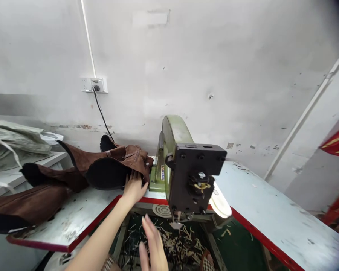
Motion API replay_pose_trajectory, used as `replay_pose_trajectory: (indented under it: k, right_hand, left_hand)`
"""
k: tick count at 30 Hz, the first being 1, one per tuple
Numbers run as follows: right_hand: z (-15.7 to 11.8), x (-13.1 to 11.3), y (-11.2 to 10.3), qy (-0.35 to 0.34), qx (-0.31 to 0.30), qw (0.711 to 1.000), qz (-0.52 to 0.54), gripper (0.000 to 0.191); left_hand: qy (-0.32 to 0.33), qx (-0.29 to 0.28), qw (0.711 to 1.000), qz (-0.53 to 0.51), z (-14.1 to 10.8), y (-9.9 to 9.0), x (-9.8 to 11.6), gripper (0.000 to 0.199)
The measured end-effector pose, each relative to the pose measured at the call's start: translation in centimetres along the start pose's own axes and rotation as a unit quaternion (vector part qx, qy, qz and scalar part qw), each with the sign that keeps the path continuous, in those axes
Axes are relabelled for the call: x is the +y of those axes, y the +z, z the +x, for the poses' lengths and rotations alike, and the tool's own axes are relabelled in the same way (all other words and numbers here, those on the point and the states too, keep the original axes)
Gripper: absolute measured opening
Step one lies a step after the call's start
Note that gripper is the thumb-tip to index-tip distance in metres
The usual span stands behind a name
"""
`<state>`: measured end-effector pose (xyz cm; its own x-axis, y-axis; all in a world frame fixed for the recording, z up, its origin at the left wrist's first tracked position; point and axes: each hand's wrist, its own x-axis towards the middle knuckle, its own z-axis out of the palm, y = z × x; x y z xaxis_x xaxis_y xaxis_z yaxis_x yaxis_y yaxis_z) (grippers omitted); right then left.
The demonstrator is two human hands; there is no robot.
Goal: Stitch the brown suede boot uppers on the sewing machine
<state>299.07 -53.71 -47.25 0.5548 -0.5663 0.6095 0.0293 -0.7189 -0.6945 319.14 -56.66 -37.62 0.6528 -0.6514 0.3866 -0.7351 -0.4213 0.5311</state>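
Observation:
My left hand point(134, 188) reaches to a brown suede boot point(134, 156) lying on its side, black sole point(107, 174) towards me. Its fingers are stretched out against the boot's upper, with the thumb apart. Low in front of the machine, my right hand point(154, 244) hangs in the air, fingers extended and holding nothing. A green sewing-type machine point(176, 130) with a black head point(197, 180) stands just right of the boot. More brown boots point(31, 199) lie piled at the left, partly over one another.
The pale worktop point(260, 203) has a red edge point(260, 237) and a central gap. Scraps point(172, 241) litter the space below. A cream insole-shaped piece point(222, 201) is beside the machine head. A black cable point(101, 114) runs from the wall socket point(94, 85). Cloth point(14, 145) lies left.

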Motion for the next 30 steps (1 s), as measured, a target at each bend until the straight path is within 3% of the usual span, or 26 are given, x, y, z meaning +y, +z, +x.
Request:
replay_pose_trajectory:
  k: [3, 7, 9, 12, 14, 16, 20, 24, 25, 26, 27, 30]
  right_hand:
    - [7.7, -1.9, 3.6, 0.037, 0.058, 0.997, 0.023, 0.061]
    - [17.3, -2.1, 6.6, 0.093, 0.127, 0.987, 0.030, 0.070]
    - [20.6, -1.6, 7.5, 0.121, 0.139, 0.982, 0.027, 0.070]
    - [23.1, -0.8, 7.7, 0.138, 0.149, 0.979, 0.020, 0.058]
    - [23.7, -0.3, 7.2, 0.133, 0.174, 0.976, 0.011, 0.064]
    - [23.8, 0.1, 6.7, 0.127, 0.197, 0.972, -0.007, 0.070]
    - [22.2, -0.6, 6.4, 0.136, 0.195, 0.970, -0.048, 0.064]
    - [17.0, -4.3, 8.7, 0.088, 0.240, 0.965, -0.049, 0.062]
    - [15.4, -5.6, 9.9, 0.064, 0.226, 0.971, -0.032, 0.051]
    - [13.8, -6.8, 11.3, 0.028, 0.160, 0.987, -0.001, 0.034]
    - [12.5, -8.1, 12.9, 0.008, 0.037, 0.998, 0.060, 0.026]
    - [11.2, -11.7, 17.7, -0.021, -0.101, 0.989, 0.106, 0.030]
  left_hand:
    - [0.063, 0.006, 0.998, -0.029, -4.4, -3.0, -0.7, 0.040]
    - [0.131, 0.020, 0.991, -0.010, -11.0, -9.7, -3.3, 0.037]
    - [0.144, 0.080, 0.986, 0.022, -13.5, -13.3, -5.7, 0.032]
    - [0.081, 0.242, 0.962, 0.101, -16.2, -18.4, -10.3, 0.041]
    - [0.009, 0.330, 0.923, 0.196, -17.1, -21.1, -13.4, 0.050]
    - [-0.016, 0.331, 0.895, 0.297, -17.3, -23.2, -16.1, 0.059]
    - [0.027, 0.165, 0.899, 0.406, -16.0, -25.3, -19.6, 0.074]
    - [0.035, 0.060, 0.910, 0.409, -13.7, -26.0, -20.6, 0.079]
    - [0.032, 0.042, 0.909, 0.414, -13.2, -26.2, -20.6, 0.078]
    - [0.031, 0.028, 0.908, 0.416, -12.9, -26.3, -20.5, 0.078]
    - [0.031, 0.020, 0.909, 0.416, -12.7, -26.4, -20.4, 0.078]
    - [0.030, 0.013, 0.911, 0.412, -12.3, -26.7, -20.0, 0.079]
